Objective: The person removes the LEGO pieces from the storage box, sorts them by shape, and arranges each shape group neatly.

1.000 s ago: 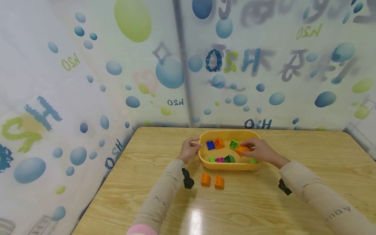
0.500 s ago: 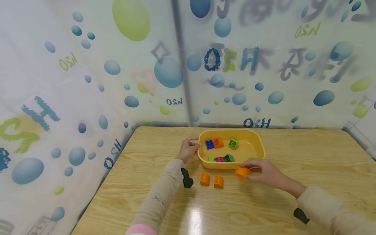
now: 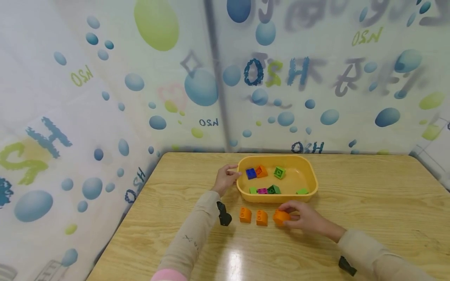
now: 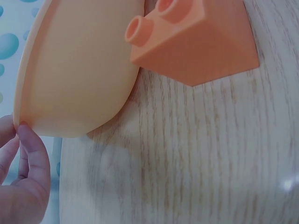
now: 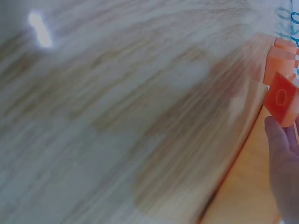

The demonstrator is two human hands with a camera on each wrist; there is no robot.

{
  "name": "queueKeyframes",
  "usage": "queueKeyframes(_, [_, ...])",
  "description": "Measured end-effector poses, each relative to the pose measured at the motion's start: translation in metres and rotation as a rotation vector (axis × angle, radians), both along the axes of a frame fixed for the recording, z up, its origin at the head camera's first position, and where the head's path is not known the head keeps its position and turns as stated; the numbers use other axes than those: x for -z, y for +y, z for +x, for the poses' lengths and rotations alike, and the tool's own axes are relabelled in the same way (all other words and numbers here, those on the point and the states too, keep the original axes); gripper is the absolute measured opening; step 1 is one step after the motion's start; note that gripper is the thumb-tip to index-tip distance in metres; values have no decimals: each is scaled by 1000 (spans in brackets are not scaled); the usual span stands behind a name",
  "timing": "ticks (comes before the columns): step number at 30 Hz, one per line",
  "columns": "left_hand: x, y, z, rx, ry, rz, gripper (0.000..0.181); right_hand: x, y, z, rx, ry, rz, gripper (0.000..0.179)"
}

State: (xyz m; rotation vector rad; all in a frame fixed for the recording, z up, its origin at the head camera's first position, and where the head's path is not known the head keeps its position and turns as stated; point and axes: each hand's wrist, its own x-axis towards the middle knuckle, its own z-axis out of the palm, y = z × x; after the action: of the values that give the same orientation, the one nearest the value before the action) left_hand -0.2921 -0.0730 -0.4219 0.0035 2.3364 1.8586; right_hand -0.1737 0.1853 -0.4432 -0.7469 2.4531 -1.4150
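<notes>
While left grip pinches the tub, right grip — angled inward — pinches orange brick.

By the far edge of the tabletop sits the tub; before it, two blocks, a third block rightward.
</notes>
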Motion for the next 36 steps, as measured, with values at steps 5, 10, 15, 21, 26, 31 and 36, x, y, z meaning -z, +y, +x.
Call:
queueKeyframes(5, [1,0,0,-6,5,-3,34,5,-2,0,-24,-16,-30,35])
queueKeyframes(10, [1,0,-1,-10,6,-7,34,10,-1,-1,-35,-26,-30,35])
queueKeyframes(15, [2,1,-2,-11,6,-11,34,12,1,-2,-14,-31,-7,35])
queueKeyframes(21, [2,-1,-1,-1,11,-8,34,13,1,-2,45,-55,24,37])
queueKeyframes(26, [0,-2,0,2,7,-5,35,14,-1,0,81,-72,32,40])
queueKeyframes(31, [-2,-1,0,-3,-5,-6,36,15,-3,0,58,-34,2,40])
queueKeyframes(36, [1,-1,-1,4,-22,-1,37,15,-3,1,39,-33,-14,39])
